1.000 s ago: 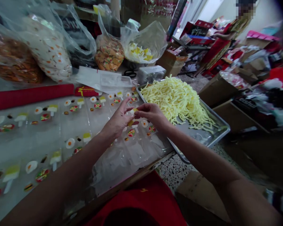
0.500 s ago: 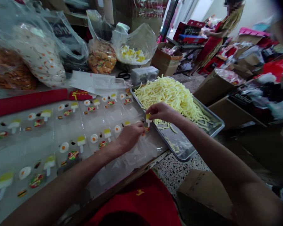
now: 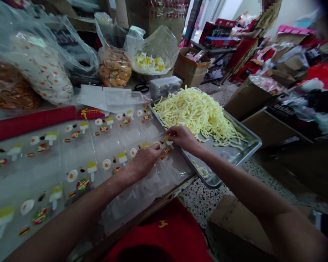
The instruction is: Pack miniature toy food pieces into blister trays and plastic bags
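My right hand [image 3: 183, 139] is at the tray's near-left edge, fingertips pinched on a small yellow-and-white popsicle-shaped piece [image 3: 168, 140] low over the plastic. Just left of it, my left hand [image 3: 145, 159] rests with its fingers closed at the clear plastic; what they grip is hidden. A small round multicoloured piece [image 3: 166, 150] lies between the two hands. Clear plastic pockets [image 3: 79, 151] cover the table in rows, with little sets showing on them: a fried-egg piece [image 3: 106, 164], a popsicle piece [image 3: 92, 169], a round multicoloured piece [image 3: 83, 184] and a burger piece [image 3: 24, 231].
A metal tray [image 3: 248, 150] heaped with pale yellow fry-like sticks [image 3: 194, 112] overhangs the table's right end. Behind stand bags of egg pieces [image 3: 41, 65], orange pieces [image 3: 114, 67] and popsicle pieces [image 3: 150, 62], plus scissors [image 3: 141, 88]. Cardboard boxes [image 3: 191, 69] and a person [image 3: 246, 43] are beyond.
My right hand has lowered the popsicle piece towards the plastic, beside the round multicoloured piece. My left hand has shifted slightly left and down in view, as has the whole scene.
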A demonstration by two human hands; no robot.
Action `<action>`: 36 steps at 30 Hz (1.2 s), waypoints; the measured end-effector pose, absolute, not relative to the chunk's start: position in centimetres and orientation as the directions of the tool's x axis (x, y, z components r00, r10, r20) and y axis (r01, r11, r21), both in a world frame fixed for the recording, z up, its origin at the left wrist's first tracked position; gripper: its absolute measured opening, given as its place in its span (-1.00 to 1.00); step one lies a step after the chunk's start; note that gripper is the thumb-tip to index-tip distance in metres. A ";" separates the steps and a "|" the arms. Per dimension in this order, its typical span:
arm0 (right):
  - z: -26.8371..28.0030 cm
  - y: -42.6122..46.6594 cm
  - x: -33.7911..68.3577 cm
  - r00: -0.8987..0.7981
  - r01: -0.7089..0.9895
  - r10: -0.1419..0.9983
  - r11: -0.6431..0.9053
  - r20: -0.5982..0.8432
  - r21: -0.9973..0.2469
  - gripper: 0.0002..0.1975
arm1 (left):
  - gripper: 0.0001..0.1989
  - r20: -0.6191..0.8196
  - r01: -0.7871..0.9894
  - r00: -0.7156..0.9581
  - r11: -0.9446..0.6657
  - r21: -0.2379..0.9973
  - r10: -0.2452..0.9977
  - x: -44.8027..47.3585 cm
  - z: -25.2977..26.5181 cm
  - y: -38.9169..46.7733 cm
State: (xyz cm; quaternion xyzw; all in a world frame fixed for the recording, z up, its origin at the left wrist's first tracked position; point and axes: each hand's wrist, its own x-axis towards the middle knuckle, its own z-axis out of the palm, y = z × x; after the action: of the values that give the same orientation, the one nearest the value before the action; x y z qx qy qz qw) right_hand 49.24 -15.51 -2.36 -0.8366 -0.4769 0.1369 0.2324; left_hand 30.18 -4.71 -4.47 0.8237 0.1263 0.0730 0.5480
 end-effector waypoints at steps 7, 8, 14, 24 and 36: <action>-2.9 -17.0 45.7 0.353 0.931 0.931 -0.359 0.095 0.065 -0.85 | -0.80 0.027 0.087 0.992 -0.809 0.581 0.126 30.4 -4.3 -4.6; -2.8 -17.2 45.4 0.317 0.939 0.946 -0.323 0.064 0.116 -0.86 | -0.78 -0.005 0.088 0.995 -0.858 0.506 0.099 30.5 -4.2 -4.7; -2.2 -17.1 46.0 0.287 0.951 0.955 -0.275 -0.080 0.141 -0.82 | -0.76 -0.089 0.117 0.991 -0.950 0.288 0.096 31.0 -3.1 -4.9; -1.4 -18.1 46.8 0.386 0.916 0.922 -0.385 -0.018 -0.109 -0.83 | -0.78 -0.042 0.231 0.969 -0.837 0.497 0.242 31.9 -3.2 -5.2; 3.3 -23.1 51.6 0.387 0.840 0.859 -0.178 0.337 -0.512 -0.77 | -0.68 0.440 0.036 0.868 -0.913 0.407 0.230 52.7 12.1 12.1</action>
State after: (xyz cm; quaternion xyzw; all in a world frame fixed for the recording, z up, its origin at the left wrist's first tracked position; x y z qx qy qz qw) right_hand 51.63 -23.14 3.33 -0.7673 -0.5535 0.0141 0.3235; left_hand 52.70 12.12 12.05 0.9462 0.0702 0.2471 0.1967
